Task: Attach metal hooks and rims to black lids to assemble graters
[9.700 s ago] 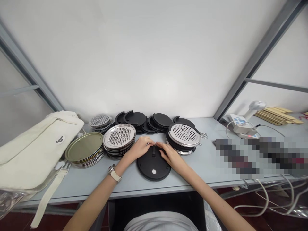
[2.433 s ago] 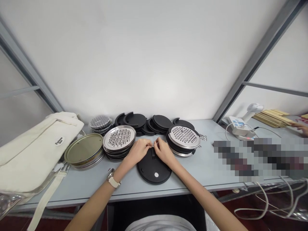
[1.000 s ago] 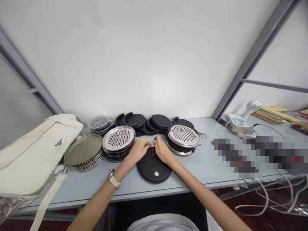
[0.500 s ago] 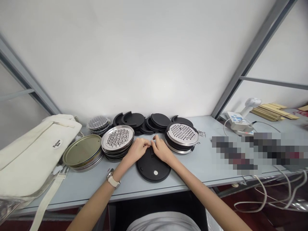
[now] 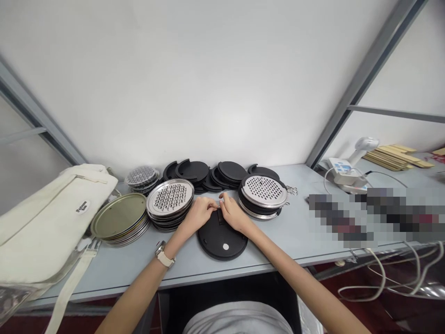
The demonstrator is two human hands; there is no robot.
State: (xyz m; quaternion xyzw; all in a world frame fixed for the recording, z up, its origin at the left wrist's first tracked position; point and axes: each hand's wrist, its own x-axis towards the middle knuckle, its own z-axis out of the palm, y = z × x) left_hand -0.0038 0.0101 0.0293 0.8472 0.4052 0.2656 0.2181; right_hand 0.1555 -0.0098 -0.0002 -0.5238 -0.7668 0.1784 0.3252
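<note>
A round black disc [image 5: 213, 241] with a white round sticker [image 5: 225, 247] lies flat on the table before me. At its far edge a small dark rectangular piece [image 5: 220, 217] shows between my hands. My left hand [image 5: 202, 212], a watch on its wrist, reaches in with thumb and fingertips pinched together. From the other side my right hand [image 5: 233, 215] meets it, its fingers bent and closed near the same spot. Whatever sits between the fingertips is too small to make out. Beside my left hand stands a stack of round metal grater plates [image 5: 171, 197].
On the right is a stack of black discs topped by a perforated metal plate [image 5: 264, 189]. Black discs [image 5: 232, 171] line the wall. Olive round plates [image 5: 120, 215], a grey grater stack [image 5: 141, 176] and a cream bag [image 5: 52, 218] occupy the left. A white handheld device [image 5: 365, 146] stands far right.
The view has shifted slightly. Both hands stay at the far edge of the black disc, their fingers moving only a little.
</note>
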